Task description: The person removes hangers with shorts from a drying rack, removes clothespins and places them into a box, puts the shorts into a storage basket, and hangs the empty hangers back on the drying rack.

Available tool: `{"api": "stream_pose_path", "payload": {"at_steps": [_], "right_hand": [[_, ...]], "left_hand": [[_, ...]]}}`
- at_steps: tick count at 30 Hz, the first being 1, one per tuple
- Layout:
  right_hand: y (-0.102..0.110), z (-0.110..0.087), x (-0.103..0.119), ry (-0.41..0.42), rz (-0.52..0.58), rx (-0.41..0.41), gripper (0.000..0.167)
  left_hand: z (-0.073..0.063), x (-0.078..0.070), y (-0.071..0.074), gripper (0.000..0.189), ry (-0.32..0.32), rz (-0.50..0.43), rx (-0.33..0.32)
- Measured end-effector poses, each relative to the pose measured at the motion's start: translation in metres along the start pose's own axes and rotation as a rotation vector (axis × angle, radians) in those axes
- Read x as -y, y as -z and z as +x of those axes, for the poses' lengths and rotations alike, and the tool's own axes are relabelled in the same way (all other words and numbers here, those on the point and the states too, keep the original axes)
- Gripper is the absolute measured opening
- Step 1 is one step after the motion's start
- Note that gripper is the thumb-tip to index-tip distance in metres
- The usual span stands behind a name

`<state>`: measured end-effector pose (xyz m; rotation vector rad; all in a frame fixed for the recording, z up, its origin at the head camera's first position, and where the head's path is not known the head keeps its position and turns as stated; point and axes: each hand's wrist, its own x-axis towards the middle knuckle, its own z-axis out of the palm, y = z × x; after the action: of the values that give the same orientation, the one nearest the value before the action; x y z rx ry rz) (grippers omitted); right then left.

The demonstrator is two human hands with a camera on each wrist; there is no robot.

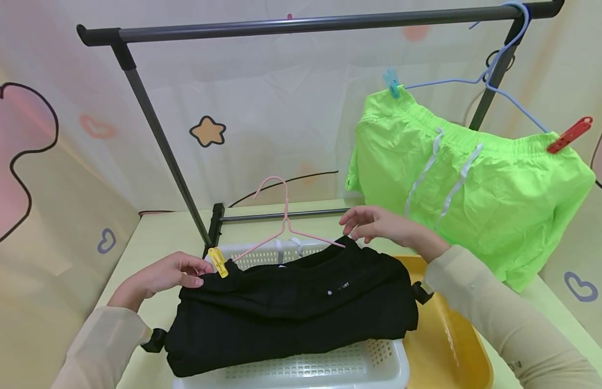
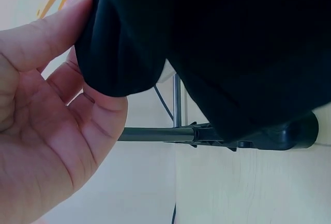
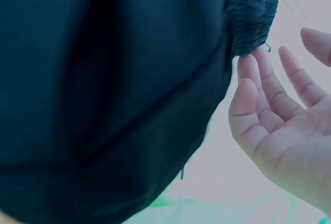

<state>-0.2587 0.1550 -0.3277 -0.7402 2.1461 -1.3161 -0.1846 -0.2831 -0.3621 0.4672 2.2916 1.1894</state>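
Black shorts [image 1: 291,302] with a gathered elastic waistband [image 3: 251,14] hang across the middle of the head view. A pink hanger [image 1: 286,208] stands up behind the waistband, and a yellow clothespin [image 1: 218,262] clips the waistband at its left end. My left hand [image 1: 167,276] pinches the waistband's left corner between thumb and fingers, just beside the clothespin. At the right end, my right hand [image 1: 385,226] touches the waistband with its fingertips. In the right wrist view its thumb [image 3: 318,45] stands apart from the cloth and the fingers are loosely extended.
A white perforated basket [image 1: 301,373] stands under the shorts, with a yellow basin [image 1: 451,335] to its right. Green shorts [image 1: 475,178] hang on a blue hanger [image 1: 490,75] from a dark rack [image 1: 301,24], held by a blue clothespin [image 1: 391,82] and a red one.
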Motion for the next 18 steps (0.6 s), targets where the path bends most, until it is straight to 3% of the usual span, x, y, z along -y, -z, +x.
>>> {"api": "stream_pose_path", "payload": {"at_steps": [9,18], "right_hand": [[-0.006,0.005,0.021,0.06,0.021,-0.004,0.03],[-0.017,0.014,0.038,0.084,0.022,0.051,0.029]], "left_hand": [[0.0,-0.001,0.0,0.035,-0.004,0.005,-0.002],[0.0,-0.002,0.0,0.036,0.001,0.002,-0.008]]}}
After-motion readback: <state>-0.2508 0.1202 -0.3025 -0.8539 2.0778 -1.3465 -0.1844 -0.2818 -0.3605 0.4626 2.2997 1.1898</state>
